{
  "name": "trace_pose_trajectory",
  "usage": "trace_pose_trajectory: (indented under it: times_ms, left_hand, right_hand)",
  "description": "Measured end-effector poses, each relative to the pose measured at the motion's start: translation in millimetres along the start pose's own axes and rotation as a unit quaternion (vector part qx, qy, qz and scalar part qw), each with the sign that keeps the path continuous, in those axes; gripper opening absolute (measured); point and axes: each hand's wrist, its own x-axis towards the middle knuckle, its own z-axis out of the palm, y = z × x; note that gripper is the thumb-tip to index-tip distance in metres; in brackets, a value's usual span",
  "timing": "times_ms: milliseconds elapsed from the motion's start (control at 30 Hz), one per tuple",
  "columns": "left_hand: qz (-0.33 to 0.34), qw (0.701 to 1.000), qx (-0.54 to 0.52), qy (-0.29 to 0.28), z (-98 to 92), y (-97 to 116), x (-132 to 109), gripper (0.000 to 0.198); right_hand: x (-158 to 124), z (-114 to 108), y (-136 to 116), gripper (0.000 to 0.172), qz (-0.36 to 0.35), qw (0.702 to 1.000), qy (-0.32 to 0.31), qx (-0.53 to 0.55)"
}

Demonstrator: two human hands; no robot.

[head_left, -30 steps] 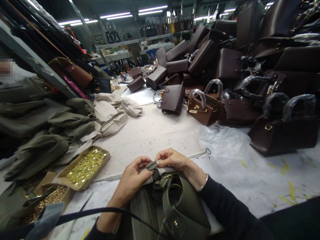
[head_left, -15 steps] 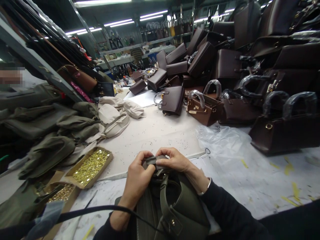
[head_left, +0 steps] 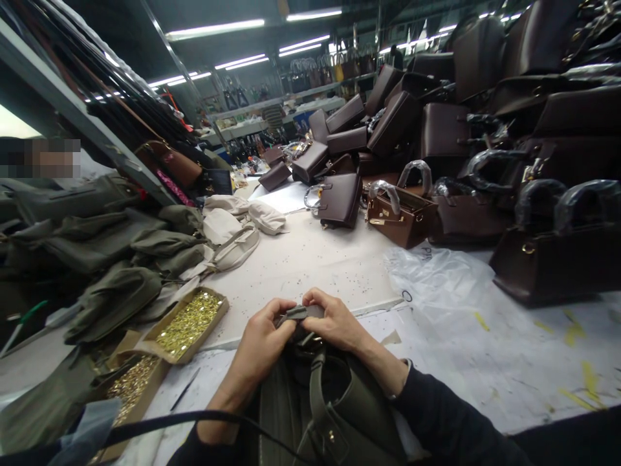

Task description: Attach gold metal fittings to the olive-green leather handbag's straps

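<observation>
An olive-green handbag rests close to my body at the table's near edge, its handle loop standing up. My left hand pinches the left part of a small olive strap end at the top of the bag. Fingers of my right hand grip the same strap piece from the right, thumb close to the left thumb. A bit of metal hardware shows just below my right fingers. What lies between the fingertips is partly hidden.
Cardboard boxes of gold metal fittings stand to the left, beside piled olive bags and cream pieces. Dark brown handbags are heaped right, near clear plastic. A thin pointed tool lies near the boxes. A black cord crosses in front.
The view has shifted slightly, so the surroundings sit a little further right and lower. Both hands keep hold of the strap end, which is turned a little flatter between the fingers.
</observation>
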Motion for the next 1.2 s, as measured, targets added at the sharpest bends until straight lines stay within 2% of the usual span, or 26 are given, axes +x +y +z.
trace_pose_trajectory:
  times_ms: [167, 367, 467, 700, 867, 1033, 1133, 1200]
  left_hand:
    - [-0.073, 0.989, -0.119, -0.054, -10.2, -2.5, 3.0, 0.039]
    - [-0.054, 0.992, -0.115, -0.025, -15.4, -7.8, 0.4, 0.043]
    - [-0.076, 0.986, -0.145, -0.026, -16.4, -14.6, 3.3, 0.046]
    - [-0.160, 0.941, -0.295, -0.044, -9.7, -28.7, 11.9, 0.050]
    - [-0.179, 0.925, -0.332, -0.047, -5.2, -34.5, 12.7, 0.053]
    - [-0.153, 0.943, -0.294, -0.010, -4.4, -25.6, 4.2, 0.054]
    - [-0.113, 0.964, -0.239, 0.003, -4.2, -15.8, -5.7, 0.045]
    - [-0.084, 0.983, -0.166, 0.005, -3.2, -11.0, -11.5, 0.034]
  right_hand:
    - [2.6, 2.1, 1.7, 0.019, 0.017, 1.000, 0.008, 0.008]
    - [2.4, 2.1, 4.5, 0.019, 0.011, 1.000, 0.007, 0.015]
    - [3.3, 2.5, 6.9, 0.019, 0.019, 0.999, -0.002, 0.038]
    - [7.5, 3.5, 11.2, 0.019, 0.054, 0.996, -0.016, 0.068]
    - [6.8, 3.8, 4.7, 0.015, 0.047, 0.999, 0.009, 0.021]
    - [4.1, 4.4, 2.7, 0.015, 0.031, 0.999, 0.011, 0.022]
    - [0.9, 4.7, 3.4, 0.016, 0.021, 0.999, 0.007, 0.048]
    - [-1.8, 4.5, 1.9, 0.015, 0.008, 0.999, 0.014, 0.047]
